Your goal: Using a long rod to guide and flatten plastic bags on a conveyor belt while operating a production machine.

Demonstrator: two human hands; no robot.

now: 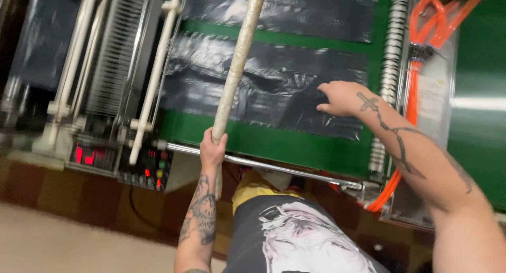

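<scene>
My left hand (pixel 212 149) grips the lower part of a long pale stick (pixel 238 62), a tube-like rod that runs up and away over the machine. My right hand (pixel 342 97) reaches out flat over a sheet of black plastic film (pixel 263 83) lying on the green conveyor belt (pixel 295 144), its fingers spread and touching or just above the film's right side. A second black sheet (pixel 284 9) lies farther up the belt.
A metal bar (pixel 274 167) runs along the machine's near edge. A control panel with red lit displays (pixel 142 165) sits at the left. Orange hoses (pixel 416 67) and a ribbed white tube (pixel 392 46) run along the right side. White rollers (pixel 158 67) stand left.
</scene>
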